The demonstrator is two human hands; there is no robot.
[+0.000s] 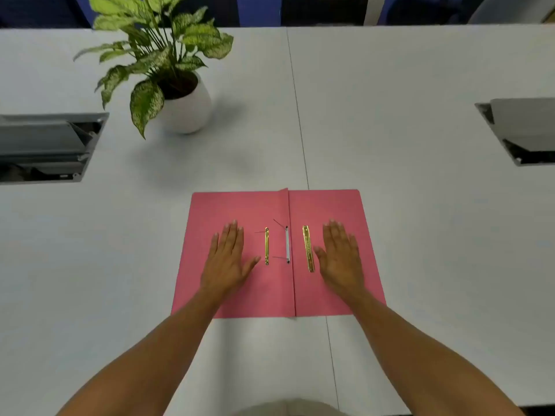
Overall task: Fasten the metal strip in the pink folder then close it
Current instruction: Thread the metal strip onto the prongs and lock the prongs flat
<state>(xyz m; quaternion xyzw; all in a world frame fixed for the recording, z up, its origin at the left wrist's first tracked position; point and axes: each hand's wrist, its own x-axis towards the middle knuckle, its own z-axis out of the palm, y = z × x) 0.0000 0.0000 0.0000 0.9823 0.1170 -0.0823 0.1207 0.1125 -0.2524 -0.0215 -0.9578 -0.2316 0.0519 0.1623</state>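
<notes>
Pale grey table; left hand, right hand flat, fingers spread, on pink folder

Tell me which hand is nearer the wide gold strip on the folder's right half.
Right. The right hand lies flat just right of the wide gold strip, thumb almost touching it. The left hand rests on the pink folder's left half, across the spine.

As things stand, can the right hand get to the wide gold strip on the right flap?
Probably yes. The right hand lies flat on the open pink folder, its thumb right beside the wide gold strip, and nothing lies between them.
</notes>
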